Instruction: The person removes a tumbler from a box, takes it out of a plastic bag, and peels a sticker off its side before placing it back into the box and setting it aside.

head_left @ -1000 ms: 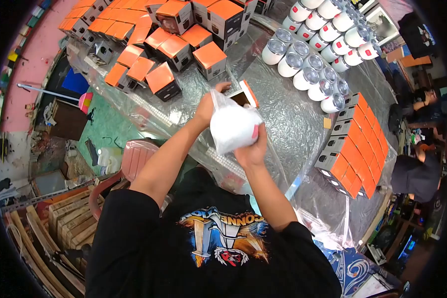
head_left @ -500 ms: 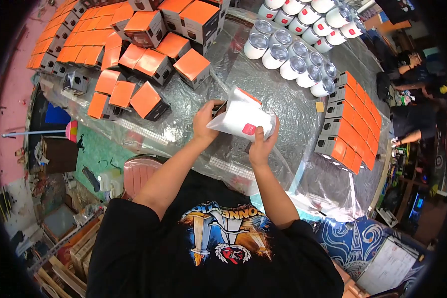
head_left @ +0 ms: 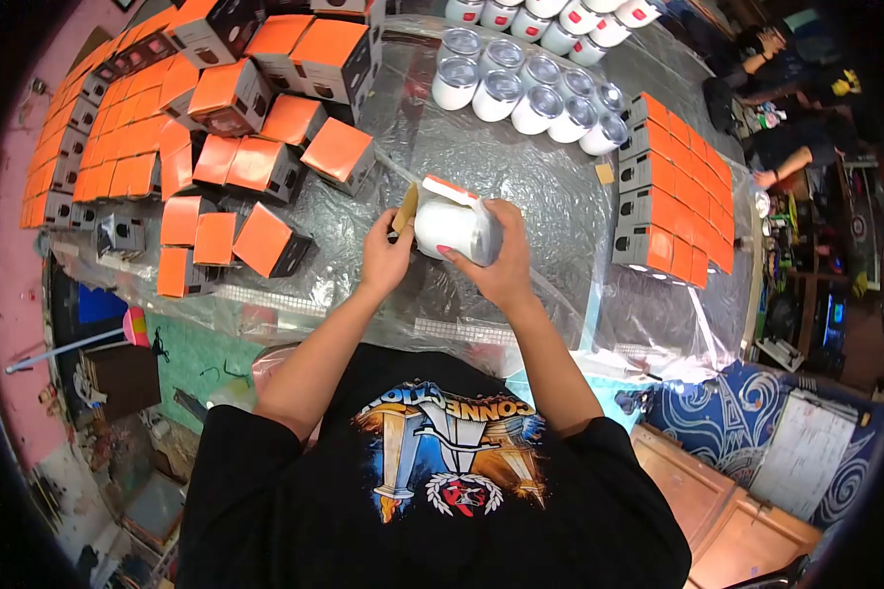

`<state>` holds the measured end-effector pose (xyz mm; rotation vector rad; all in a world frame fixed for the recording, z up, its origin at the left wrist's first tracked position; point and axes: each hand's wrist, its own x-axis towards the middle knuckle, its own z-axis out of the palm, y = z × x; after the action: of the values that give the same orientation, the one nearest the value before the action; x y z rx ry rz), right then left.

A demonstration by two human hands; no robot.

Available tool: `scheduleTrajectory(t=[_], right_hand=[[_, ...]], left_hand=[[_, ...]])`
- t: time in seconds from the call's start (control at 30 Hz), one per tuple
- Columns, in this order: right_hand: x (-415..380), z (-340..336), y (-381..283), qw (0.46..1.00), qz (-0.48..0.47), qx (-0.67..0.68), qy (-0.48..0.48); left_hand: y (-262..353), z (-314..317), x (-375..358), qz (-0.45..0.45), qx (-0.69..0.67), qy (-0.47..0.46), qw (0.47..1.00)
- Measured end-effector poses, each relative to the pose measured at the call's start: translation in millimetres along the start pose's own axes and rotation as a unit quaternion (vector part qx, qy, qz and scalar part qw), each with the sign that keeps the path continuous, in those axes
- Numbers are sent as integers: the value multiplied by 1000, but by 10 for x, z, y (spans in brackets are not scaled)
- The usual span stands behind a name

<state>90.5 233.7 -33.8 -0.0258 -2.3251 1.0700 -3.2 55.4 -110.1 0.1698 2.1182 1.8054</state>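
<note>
A white tumbler (head_left: 440, 232) with a clear lid lies sideways between my hands, above the plastic-covered table. My right hand (head_left: 504, 257) is wrapped around its lid end, the thumb near a red label mostly covered. Behind the tumbler shows an orange-edged box (head_left: 451, 190), its brown cardboard flap (head_left: 406, 208) standing out at the left. My left hand (head_left: 387, 253) grips the box by this flap side, fingers closed. How far the tumbler sits inside the box is hidden.
Orange-topped boxes (head_left: 255, 165) are stacked at the left, and another block of boxes (head_left: 676, 196) stands at the right. Rows of white tumblers (head_left: 535, 108) with clear lids stand at the back. A person's arm (head_left: 784, 165) shows at far right. Clear plastic covers the table (head_left: 521, 314).
The tumbler has turned and its loose plastic bag no longer flares out at the left. My right hand has moved up over the lid end. The brown flap now shows; the view has shifted.
</note>
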Motion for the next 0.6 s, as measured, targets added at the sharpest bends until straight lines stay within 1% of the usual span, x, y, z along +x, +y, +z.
scheduleTrajectory(t=[0.13,0.2,0.23,0.3,0.33,0.37,0.4,0.43,0.47,0.53,0.57,0.6], right_hand=[[-77,34,50,1000,10,11,26],[-97,14,30,997,-39,-59,36],[-110,17,50,997,-37,-60,37],[-102,26,88,996,-65,-55,10],[-87,28,78,996,-62,-56,11],[-67,29,62,996,-62,-58,-10],[-30,24,18,996,-63,-59,-30],[2,19,-22,996,-60,-61,-27],[33,16,-64,994,-51,-87,-42],[60,38,-99,991,-39,-116,-53],[61,59,-107,985,-31,-139,-97],[60,81,-118,977,-22,-161,-140]], left_hand=[[-82,-26,39,39,30,-4,999],[-90,-29,48,34,21,-10,999],[-97,-38,45,28,11,-11,999],[-127,-52,63,29,8,-22,999],[-143,-54,66,30,4,-31,999],[-158,-53,64,30,5,-35,999],[-125,-49,52,21,6,-28,999],[-92,-44,40,12,6,-21,1000],[-58,-38,18,12,8,-25,1000],[5,-15,-38,63,-16,-4,998],[-10,-4,-58,64,-14,-9,998],[-26,1,-79,89,-6,-20,996]])
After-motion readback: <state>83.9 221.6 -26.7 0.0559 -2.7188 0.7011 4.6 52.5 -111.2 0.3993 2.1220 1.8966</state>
